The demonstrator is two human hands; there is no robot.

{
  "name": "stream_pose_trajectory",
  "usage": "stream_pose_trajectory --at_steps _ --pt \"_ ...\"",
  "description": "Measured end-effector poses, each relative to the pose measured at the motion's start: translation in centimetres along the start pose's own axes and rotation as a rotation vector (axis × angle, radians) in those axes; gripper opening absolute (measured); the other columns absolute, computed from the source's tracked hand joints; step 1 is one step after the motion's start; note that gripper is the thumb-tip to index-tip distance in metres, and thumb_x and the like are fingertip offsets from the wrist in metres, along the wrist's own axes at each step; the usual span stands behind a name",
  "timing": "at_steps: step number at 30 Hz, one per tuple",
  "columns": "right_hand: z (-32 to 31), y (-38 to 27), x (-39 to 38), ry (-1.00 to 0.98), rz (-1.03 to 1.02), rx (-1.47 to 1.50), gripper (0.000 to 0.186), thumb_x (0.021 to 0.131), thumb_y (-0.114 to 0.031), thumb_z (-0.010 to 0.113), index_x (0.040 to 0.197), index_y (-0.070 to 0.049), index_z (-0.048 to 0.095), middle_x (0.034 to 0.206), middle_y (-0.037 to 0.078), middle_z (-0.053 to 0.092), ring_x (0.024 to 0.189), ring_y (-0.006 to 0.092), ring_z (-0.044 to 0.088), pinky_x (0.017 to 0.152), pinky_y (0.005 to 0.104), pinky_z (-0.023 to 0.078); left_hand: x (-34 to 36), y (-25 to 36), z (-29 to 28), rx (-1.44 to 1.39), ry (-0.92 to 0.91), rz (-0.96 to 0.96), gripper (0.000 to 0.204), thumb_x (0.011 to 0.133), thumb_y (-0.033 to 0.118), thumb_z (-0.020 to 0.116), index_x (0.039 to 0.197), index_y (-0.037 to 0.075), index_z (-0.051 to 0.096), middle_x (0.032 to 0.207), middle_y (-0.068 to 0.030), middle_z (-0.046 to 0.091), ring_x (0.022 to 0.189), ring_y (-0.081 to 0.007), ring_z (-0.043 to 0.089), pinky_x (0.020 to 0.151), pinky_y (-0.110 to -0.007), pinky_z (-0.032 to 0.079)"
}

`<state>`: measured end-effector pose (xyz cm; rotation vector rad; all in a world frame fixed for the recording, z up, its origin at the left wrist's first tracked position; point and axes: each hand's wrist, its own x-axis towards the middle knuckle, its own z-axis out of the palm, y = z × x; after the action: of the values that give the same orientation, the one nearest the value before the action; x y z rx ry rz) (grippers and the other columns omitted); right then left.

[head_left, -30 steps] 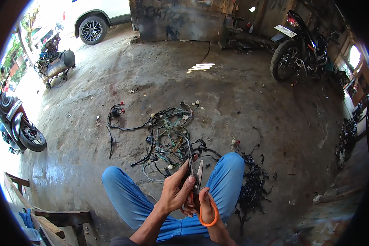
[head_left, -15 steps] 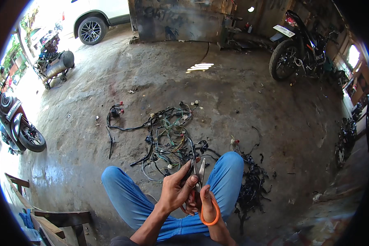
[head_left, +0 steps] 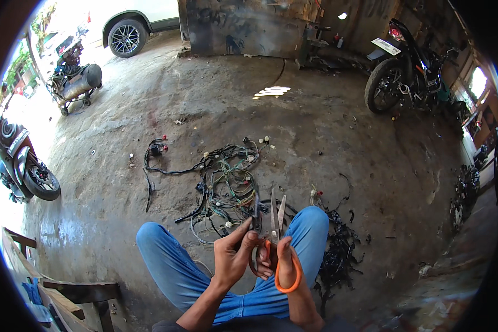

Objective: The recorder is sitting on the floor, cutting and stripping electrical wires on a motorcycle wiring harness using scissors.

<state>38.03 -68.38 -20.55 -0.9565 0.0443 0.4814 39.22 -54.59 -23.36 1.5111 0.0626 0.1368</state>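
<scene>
**Scissors (head_left: pixel 275 221) held beside a wiring harness (head_left: pixel 200 188)**

The person's left hand (head_left: pixel 232 258) pinches a dark strand (head_left: pixel 257 220) at the harness's near edge, thumb against fingers. Just beside it, the right hand (head_left: pixel 286 266) grips the scissors, one orange loop around the thumb, the blades parted and pointing away from the body.

The harness sprawls on the concrete floor (head_left: pixel 166 105) beyond two denim-clad knees (head_left: pixel 163 260), a tangle of black sheathing, green wires and pale connectors, one black arm trailing off to the left.

Over at upper left, the air compressor's tank (head_left: pixel 83 84) is closed, and I can't tell what it holds. Small bottles (head_left: pixel 340 42) stand by the back wall, their contents too small to make out from here.

Past the right knee lies a heap of black shreds (head_left: pixel 337 255). A wooden bench (head_left: pixel 83 290) juts in at lower left, apart from the left leg, a blue cloth (head_left: pixel 33 292) on it. Beyond the harness, a broad stretch of concrete runs back to a metal panel (head_left: pixel 238 36), bounded by a scooter (head_left: pixel 23 157) at left and a motorcycle (head_left: pixel 420 77) at right.
</scene>
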Motion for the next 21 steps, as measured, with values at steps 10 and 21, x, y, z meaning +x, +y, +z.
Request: stream_pose_trajectory --at_steps 10,21 --pt "0.0 0.4 -2.5 -0.134 0.238 -0.137 0.067 0.097 -0.069 0.040 0.084 -0.003 0.050 0.069 -0.001 0.038 0.057 0.0081 0.042 0.053 0.0231 0.038 1.6 1.1 -1.6 -0.371 -0.250 -0.181 0.052 0.107 0.022 0.050 0.154 0.005 0.036 0.088 0.0028 0.057 0.064 -0.0024 0.039 0.058 -0.018 0.033" --pt "0.0 0.5 -2.2 -0.105 0.254 -0.141 0.065 0.099 -0.067 0.038 0.082 -0.005 0.049 0.068 -0.001 0.039 0.056 0.0092 0.043 0.052 0.0239 0.038 1.2 1.0 -1.5 -0.190 -0.252 -0.109 0.047 0.105 0.014 0.053 0.150 0.003 0.043 0.117 0.0001 0.061 0.086 -0.0035 0.053 0.077 -0.024 0.050"
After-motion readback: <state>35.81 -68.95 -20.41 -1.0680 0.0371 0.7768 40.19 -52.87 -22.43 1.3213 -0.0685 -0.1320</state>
